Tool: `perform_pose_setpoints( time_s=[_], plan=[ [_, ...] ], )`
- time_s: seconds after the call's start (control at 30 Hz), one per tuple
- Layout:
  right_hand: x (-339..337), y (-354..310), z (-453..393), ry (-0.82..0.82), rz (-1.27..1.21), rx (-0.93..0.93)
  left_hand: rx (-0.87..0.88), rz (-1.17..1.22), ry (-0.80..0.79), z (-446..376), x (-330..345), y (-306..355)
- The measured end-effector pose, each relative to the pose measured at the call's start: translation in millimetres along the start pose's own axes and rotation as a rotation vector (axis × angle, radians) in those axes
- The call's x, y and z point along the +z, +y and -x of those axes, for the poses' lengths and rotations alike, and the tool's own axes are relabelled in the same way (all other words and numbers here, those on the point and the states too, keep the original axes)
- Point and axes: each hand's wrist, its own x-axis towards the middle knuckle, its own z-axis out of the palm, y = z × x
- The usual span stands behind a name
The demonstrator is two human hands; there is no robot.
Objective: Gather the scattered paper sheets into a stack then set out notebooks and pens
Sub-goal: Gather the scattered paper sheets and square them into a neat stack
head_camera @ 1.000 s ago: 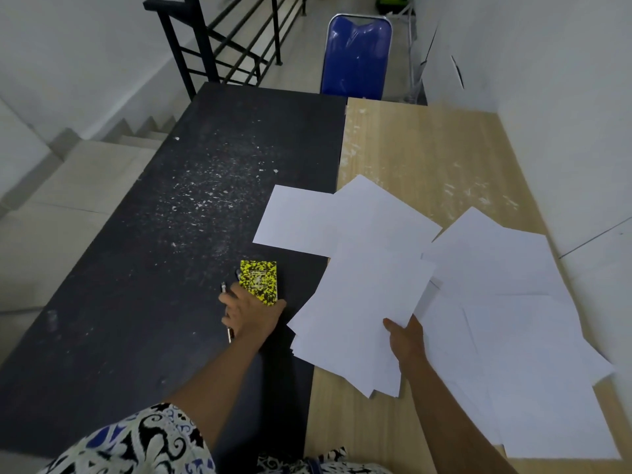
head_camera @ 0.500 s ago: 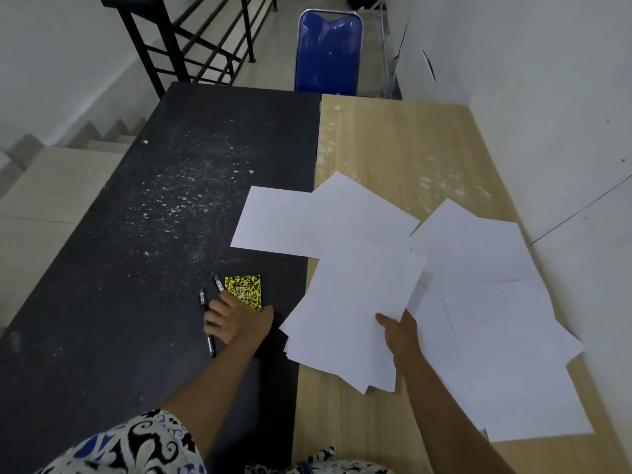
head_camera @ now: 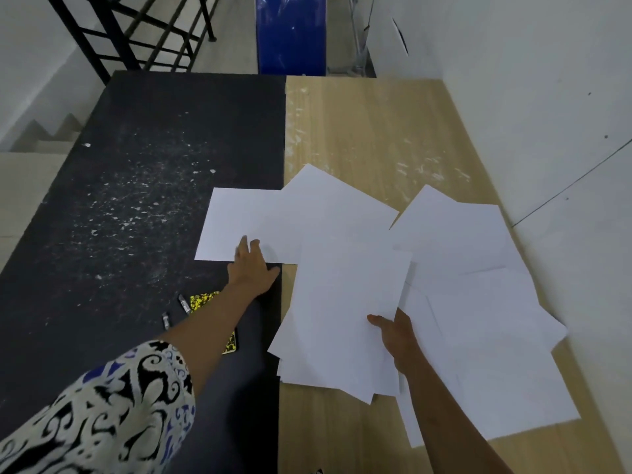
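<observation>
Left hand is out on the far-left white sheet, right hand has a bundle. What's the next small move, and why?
Probably slide that white paper sheet on the black tabletop toward the held bundle of white sheets: the left hand lies on its near edge with straight fingers, the right hand grips the bundle, and other sheets remain scattered.

Upper left of frame: the black speckled tabletop [head_camera: 136,186] lies bare, open for a hand to pass.
Upper centre: the pale wooden tabletop [head_camera: 369,131] is bare up to its far edge.
Centre and right: scattered white paper sheets [head_camera: 478,302] cover the wood.
Lower left: a yellow-and-black speckled notebook [head_camera: 205,301] and two pens [head_camera: 184,304] lie under the left forearm.
Right edge: a white wall [head_camera: 547,97] closes that side.
</observation>
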Motion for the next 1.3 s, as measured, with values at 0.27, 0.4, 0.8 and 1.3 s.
perform_pose_setpoints(
  time_s=[0.27,0.4,0.8,1.3],
  plan=[
    [-9.8,7.3,-8.4,-0.054,-0.027,0.063,-0.099,-0.188,-0.048,-23.7,0.7,-11.5],
    [-9.3,8.1,-8.2,-0.057,-0.037,0.050,-0.078,-0.265,0.052,-16.3,6.7,-13.0],
    [-7.1,11.3,1.4,-0.023,-0.108,0.009,-0.001,-0.631,0.088,-2.1,-6.7,-13.2],
    [13.3,12.8,20.5,0.000,-0.065,-0.054,-0.020,-0.111,0.213,44.6,-57.9,25.7]
  ],
)
